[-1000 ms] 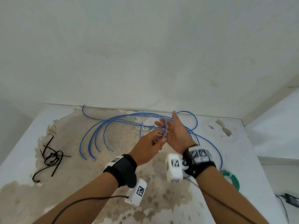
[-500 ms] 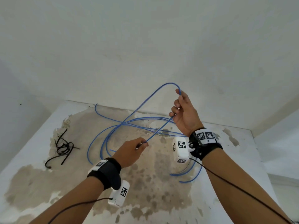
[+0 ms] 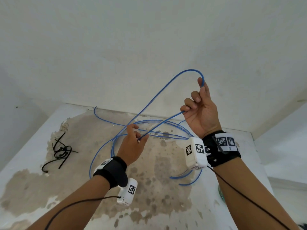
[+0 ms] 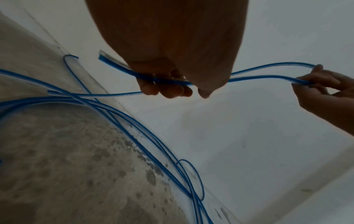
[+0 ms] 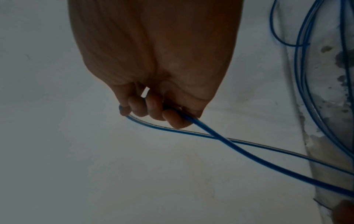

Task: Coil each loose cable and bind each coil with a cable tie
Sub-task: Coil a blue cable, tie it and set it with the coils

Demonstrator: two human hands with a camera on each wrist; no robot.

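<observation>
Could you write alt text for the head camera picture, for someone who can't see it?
Two bare hands hold a thin blue cable up in a loop: the right hand raised high, the left hand pinching it lower. The rest of the cable sprawls over a stained white table, with black cable ties at the left.

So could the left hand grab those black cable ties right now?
Probably not yet. The left hand is pinching the thin blue cable, and the black cable ties lie further left on the stained white table, nothing between.
</observation>
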